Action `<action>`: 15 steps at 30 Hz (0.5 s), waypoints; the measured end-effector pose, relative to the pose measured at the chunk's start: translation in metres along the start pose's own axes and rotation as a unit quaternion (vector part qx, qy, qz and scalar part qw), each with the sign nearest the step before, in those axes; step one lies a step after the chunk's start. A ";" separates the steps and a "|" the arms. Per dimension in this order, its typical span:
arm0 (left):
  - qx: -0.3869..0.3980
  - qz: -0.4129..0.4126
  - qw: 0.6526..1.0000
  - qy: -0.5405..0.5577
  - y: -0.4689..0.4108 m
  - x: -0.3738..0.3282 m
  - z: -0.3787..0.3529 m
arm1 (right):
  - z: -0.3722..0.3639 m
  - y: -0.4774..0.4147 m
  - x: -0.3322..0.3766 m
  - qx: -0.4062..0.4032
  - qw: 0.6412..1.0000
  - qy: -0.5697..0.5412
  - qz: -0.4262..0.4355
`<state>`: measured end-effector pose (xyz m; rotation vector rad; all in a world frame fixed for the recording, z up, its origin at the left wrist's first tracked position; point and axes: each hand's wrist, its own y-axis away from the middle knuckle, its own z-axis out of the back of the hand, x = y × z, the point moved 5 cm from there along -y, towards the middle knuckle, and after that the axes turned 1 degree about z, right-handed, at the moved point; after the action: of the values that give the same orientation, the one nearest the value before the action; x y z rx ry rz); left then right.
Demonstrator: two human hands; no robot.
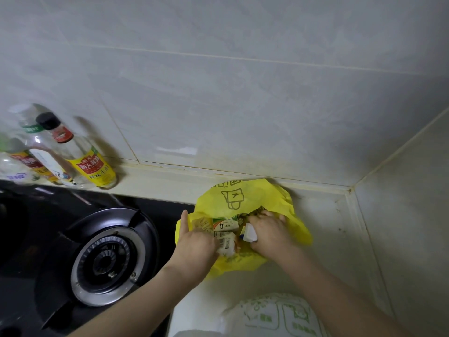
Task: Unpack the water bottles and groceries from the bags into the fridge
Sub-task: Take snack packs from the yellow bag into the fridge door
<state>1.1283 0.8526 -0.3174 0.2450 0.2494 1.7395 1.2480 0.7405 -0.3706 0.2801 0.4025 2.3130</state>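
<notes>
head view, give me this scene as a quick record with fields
place: kitchen counter in a tiled corner, beside a gas burner
yellow bag: open on the counter, against the wall, packets inside
left hand: at the bag's left rim, gripping a crumpled white packet
right hand: reaching into the bag, a small white box at its thumb; grip unclear
carton: green and white, between the hands
white bag: green print, bottom of view
bottles: standing along the wall, far left

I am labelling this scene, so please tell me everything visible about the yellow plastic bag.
The yellow plastic bag is thin, crinkled, printed with a green logo. It sits open on the pale countertop by the tiled wall, right of the gas stove. The left hand and right hand reach into its mouth among small packets.
</notes>
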 end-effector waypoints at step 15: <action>-0.213 -0.071 0.974 -0.022 -0.008 0.011 0.026 | 0.022 -0.001 -0.013 -0.062 0.994 -0.081 -0.032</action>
<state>1.1420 0.8653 -0.2943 -0.0469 -0.1393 1.5995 1.2638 0.7363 -0.3518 0.3837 0.1830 2.2239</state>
